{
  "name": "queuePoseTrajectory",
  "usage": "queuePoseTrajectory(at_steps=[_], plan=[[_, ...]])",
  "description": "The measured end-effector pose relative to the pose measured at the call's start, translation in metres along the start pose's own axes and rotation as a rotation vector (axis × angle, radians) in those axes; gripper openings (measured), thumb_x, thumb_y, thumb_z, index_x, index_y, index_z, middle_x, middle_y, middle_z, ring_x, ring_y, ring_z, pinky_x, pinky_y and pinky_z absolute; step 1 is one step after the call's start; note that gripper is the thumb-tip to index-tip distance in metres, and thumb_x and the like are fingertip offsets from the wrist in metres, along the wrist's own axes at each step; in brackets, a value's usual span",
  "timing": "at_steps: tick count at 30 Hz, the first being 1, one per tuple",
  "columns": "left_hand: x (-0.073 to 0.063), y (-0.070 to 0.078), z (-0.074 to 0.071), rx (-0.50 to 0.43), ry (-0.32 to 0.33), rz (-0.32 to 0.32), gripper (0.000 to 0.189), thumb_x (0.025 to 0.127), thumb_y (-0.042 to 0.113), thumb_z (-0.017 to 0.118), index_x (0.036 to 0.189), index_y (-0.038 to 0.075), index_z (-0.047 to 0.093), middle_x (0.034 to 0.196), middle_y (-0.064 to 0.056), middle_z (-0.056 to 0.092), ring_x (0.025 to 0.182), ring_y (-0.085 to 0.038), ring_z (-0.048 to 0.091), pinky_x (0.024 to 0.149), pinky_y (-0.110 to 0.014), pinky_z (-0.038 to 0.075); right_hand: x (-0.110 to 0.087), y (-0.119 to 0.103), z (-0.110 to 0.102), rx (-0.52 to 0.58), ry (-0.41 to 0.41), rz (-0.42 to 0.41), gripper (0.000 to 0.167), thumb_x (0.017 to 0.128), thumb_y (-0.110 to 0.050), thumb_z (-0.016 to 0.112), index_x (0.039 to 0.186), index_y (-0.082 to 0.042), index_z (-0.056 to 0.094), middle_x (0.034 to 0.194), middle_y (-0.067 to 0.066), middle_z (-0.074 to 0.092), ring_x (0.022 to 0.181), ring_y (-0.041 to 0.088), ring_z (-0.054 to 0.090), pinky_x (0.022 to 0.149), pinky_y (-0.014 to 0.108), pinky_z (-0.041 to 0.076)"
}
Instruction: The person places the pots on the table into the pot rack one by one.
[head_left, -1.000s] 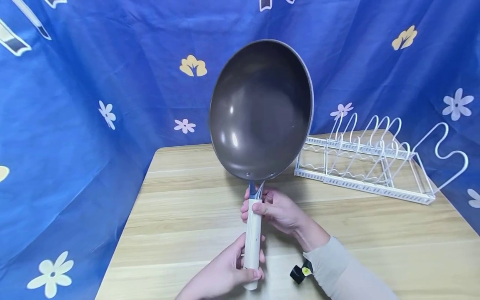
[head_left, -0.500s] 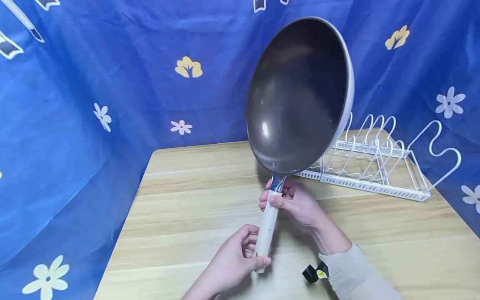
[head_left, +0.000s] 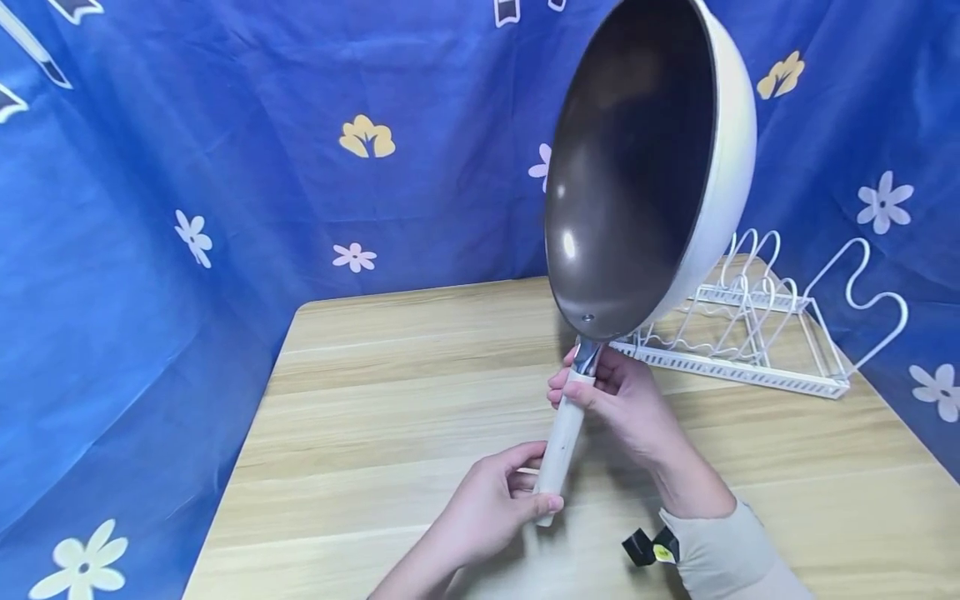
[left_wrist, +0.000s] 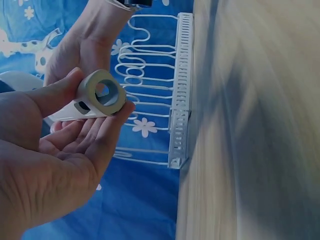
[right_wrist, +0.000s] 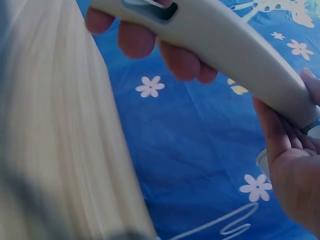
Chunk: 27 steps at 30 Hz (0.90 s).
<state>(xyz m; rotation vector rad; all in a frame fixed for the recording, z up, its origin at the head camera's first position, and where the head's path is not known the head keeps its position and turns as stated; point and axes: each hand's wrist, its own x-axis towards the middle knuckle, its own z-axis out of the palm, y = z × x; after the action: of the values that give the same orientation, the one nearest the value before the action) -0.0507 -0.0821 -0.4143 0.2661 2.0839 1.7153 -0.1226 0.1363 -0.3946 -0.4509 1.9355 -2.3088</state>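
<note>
A deep wok with a dark inside and a white outer wall is held up over the table, its bowl tilted and turned partly to the right. Its pale handle points down toward the front. My right hand grips the handle's upper end by the metal neck, thumb on top. At the lower end my left hand pinches the handle between thumb and fingers. The left wrist view shows the hollow round end of the handle between the left thumb and fingers.
A white wire rack with upright loops stands at the right back of the wooden table, partly behind the wok. A black strap piece with a yellow mark hangs by the right sleeve. Blue patterned cloth surrounds the table.
Both hands have carried the wok to the right and upward in view. Its bowl has turned, so more of the white outside shows and it now overlaps the rack's left part.
</note>
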Motion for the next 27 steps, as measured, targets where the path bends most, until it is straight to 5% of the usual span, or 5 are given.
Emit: queuePoseTrajectory(at_steps=[9,13,19,27], plan=[[0.019,0.004,0.009,0.042,-0.088,0.048,0.057,0.097,0.008,0.081,0.15,0.016,0.064,0.132,-0.014,0.077,0.117,-0.025,0.079,0.088,-0.018,0.063,-0.005,-0.014,-0.01,-0.09,0.098,-0.071,0.026,0.098,0.006,0.074,0.12,-0.001,0.063,0.096,-0.006,0.083,0.09,0.013,0.083,0.087,0.037,0.069],[0.026,0.005,0.011,0.014,-0.147,0.055,0.055,0.099,0.007,0.077,0.152,0.018,0.063,0.138,-0.013,0.073,0.122,-0.026,0.077,0.09,-0.017,0.062,-0.007,-0.019,-0.014,-0.121,0.155,-0.043,0.022,0.098,0.002,0.076,0.117,-0.006,0.066,0.096,-0.006,0.083,0.089,0.013,0.083,0.087,0.035,0.069],[0.034,0.006,0.012,0.001,-0.207,0.04,0.059,0.102,0.008,0.074,0.157,0.015,0.056,0.124,-0.019,0.079,0.113,-0.017,0.077,0.088,-0.016,0.061,-0.009,-0.021,-0.021,-0.188,0.22,-0.001,0.021,0.099,-0.006,0.079,0.115,-0.003,0.066,0.096,-0.007,0.083,0.088,0.013,0.083,0.088,0.031,0.068],[0.039,0.008,0.01,0.01,-0.26,0.029,0.06,0.103,0.01,0.073,0.159,0.01,0.053,0.129,-0.02,0.077,0.112,-0.013,0.076,0.089,-0.016,0.06,-0.005,-0.013,-0.029,-0.128,0.231,0.028,0.022,0.098,-0.003,0.078,0.116,-0.004,0.065,0.094,-0.005,0.082,0.086,0.011,0.082,0.088,0.028,0.067]])
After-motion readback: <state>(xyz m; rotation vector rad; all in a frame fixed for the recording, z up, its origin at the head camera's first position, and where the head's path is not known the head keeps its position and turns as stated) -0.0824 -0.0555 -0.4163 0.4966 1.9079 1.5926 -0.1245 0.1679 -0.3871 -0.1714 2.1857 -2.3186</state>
